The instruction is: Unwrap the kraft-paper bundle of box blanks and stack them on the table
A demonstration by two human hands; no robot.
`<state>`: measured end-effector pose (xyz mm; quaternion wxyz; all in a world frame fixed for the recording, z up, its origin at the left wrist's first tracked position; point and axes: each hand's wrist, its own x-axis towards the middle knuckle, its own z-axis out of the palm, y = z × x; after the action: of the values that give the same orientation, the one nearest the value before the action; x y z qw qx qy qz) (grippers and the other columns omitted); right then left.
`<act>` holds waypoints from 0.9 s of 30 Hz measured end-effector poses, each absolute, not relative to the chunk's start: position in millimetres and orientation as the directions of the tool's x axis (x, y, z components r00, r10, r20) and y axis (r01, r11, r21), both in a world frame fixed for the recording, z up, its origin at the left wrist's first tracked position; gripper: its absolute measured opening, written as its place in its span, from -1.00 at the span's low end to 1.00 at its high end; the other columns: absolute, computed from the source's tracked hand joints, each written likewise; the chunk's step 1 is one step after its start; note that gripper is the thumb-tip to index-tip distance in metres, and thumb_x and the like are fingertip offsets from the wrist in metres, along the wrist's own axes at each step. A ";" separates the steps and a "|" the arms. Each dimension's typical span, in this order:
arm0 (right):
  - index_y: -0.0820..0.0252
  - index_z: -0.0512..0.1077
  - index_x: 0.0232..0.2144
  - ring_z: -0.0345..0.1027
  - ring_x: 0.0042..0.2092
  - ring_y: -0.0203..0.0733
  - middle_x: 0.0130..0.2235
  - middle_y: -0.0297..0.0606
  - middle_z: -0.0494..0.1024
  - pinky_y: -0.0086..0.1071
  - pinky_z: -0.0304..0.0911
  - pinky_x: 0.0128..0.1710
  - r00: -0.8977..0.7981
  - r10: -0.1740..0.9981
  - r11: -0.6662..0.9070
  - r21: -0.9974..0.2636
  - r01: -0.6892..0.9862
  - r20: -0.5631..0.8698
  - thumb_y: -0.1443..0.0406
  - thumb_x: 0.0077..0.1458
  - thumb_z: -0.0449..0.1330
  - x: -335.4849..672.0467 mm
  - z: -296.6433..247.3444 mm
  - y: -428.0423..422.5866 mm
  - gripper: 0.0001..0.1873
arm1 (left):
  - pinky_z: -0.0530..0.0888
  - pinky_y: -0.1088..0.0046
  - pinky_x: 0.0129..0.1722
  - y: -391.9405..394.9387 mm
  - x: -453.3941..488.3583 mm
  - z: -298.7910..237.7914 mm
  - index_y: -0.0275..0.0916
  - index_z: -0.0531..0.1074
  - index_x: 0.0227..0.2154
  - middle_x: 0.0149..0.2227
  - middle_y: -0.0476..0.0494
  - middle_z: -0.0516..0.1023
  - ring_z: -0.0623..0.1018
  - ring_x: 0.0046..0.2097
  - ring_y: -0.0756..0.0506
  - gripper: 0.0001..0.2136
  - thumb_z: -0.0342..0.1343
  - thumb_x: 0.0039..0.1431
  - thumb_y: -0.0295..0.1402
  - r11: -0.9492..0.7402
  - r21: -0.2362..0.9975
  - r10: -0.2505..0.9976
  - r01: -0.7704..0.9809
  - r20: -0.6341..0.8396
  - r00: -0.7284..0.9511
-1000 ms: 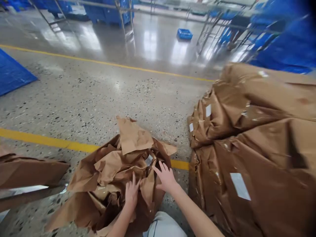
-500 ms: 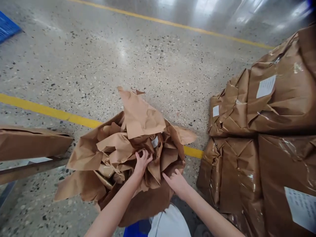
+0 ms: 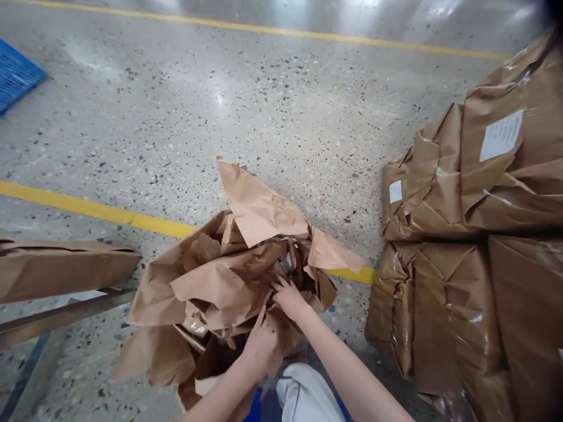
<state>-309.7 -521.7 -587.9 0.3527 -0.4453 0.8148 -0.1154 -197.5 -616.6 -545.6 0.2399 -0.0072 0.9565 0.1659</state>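
A heap of crumpled brown wrapping paper (image 3: pixel 229 281) lies on the speckled floor right in front of me. My left hand (image 3: pixel 260 343) is at the heap's near edge, fingers curled into the paper and gripping a fold. Just beyond it, my right hand (image 3: pixel 288 298) presses into the middle of the heap with its fingers spread over the paper. A small white label (image 3: pixel 288 262) shows among the folds just past my right fingers.
Stacked brown-paper-wrapped packages (image 3: pixel 475 246) with white labels stand to the right. Another wrapped package (image 3: pixel 61 272) rests on a low metal frame at the left. A yellow floor line (image 3: pixel 88 208) runs behind the heap. A blue pallet corner (image 3: pixel 15 73) shows at far left.
The view tilted down toward the heap. My left hand drew back from the middle to the near edge, and my right hand moved forward into the paper. The heap looks more bunched.
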 end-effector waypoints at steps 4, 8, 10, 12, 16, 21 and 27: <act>0.22 0.45 -0.09 0.23 0.19 0.02 0.16 -0.16 0.37 0.08 0.17 0.14 -0.372 -0.784 0.608 -0.499 -0.617 -0.496 0.30 0.19 0.21 -295.0 -599.4 -514.2 -0.77 | -0.08 -0.36 0.20 -670.6 -212.7 -499.2 -0.15 0.39 0.07 0.32 -0.45 0.08 0.05 0.35 -0.44 -0.51 0.17 0.07 -0.13 0.960 0.159 -0.151 -0.230 -0.399 -0.905; 0.23 0.45 -0.12 0.34 0.08 -0.04 0.03 -0.18 0.48 0.01 0.26 0.07 -0.403 -0.748 0.650 -0.461 -0.604 -0.527 0.28 0.21 0.19 -298.7 -596.2 -515.1 -0.80 | 0.14 -0.34 0.10 -695.3 -242.3 -518.1 0.01 -0.08 0.30 0.37 -0.54 -0.39 -0.17 0.35 -0.59 0.02 0.30 -0.22 0.07 0.938 0.036 -0.294 -0.344 -0.445 -0.846; 0.24 0.45 -0.15 0.40 0.00 -0.09 -0.04 -0.20 0.51 -0.06 0.32 0.00 -0.417 -0.728 0.671 -0.437 -0.599 -0.544 0.27 0.22 0.18 -301.1 -596.2 -519.0 -0.81 | 0.15 -0.31 0.12 -689.5 -244.4 -541.9 0.12 -0.05 0.28 0.38 -0.50 -0.32 -0.16 0.35 -0.61 0.09 0.41 -0.36 -0.02 0.953 0.016 -0.251 -0.302 -0.512 -0.821; 0.25 0.46 -0.17 0.42 -0.04 -0.12 -0.08 -0.21 0.53 -0.09 0.35 -0.03 -0.427 -0.719 0.679 -0.420 -0.602 -0.549 0.27 0.22 0.18 -302.0 -598.0 -523.2 -0.82 | 0.04 -0.40 0.13 -679.8 -240.5 -568.1 0.13 -0.04 0.28 0.38 -0.46 -0.30 -0.23 0.34 -0.65 0.13 0.47 -0.41 -0.14 0.959 -0.041 -0.258 -0.281 -0.544 -0.799; 0.24 0.46 -0.20 0.42 -0.05 -0.13 -0.10 -0.22 0.53 -0.10 0.34 -0.03 -0.430 -0.722 0.673 -0.403 -0.621 -0.543 0.27 0.23 0.17 -300.2 -601.9 -527.8 -0.84 | -0.05 -0.42 0.19 -670.8 -236.3 -620.3 0.04 -0.11 0.30 0.39 -0.30 -0.23 -0.15 0.36 -0.53 -0.16 0.25 0.04 -0.30 0.941 -0.177 -0.337 -0.287 -0.547 -0.766; 0.25 0.48 -0.26 0.42 -0.04 -0.13 -0.18 -0.27 0.56 -0.08 0.29 0.01 -0.392 -0.764 0.626 -0.439 -0.645 -0.513 0.32 0.23 0.16 -288.5 -589.5 -522.5 -0.89 | -0.02 -0.36 0.23 -682.3 -245.5 -675.5 -0.03 -0.03 0.29 0.39 -0.23 -0.15 -0.08 0.37 -0.43 -0.35 0.10 0.18 -0.35 0.911 -0.276 -0.408 -0.305 -0.519 -0.751; 0.23 0.49 -0.25 0.32 0.08 -0.05 -0.13 -0.15 0.56 0.03 -0.04 0.26 -0.405 -0.783 0.616 -0.497 -0.611 -0.472 0.37 0.25 0.07 -268.3 -546.6 -494.0 -0.82 | -0.02 -0.34 0.24 -692.0 -247.6 -696.5 -0.03 -0.04 0.29 0.38 -0.23 -0.12 -0.06 0.36 -0.41 -0.37 0.06 0.21 -0.34 0.906 -0.311 -0.412 -0.286 -0.503 -0.760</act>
<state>-268.3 -494.0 -546.6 0.3475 -0.4205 0.8289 -0.1238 -247.6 -692.0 -696.5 0.2918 -0.1872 0.9317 -0.1084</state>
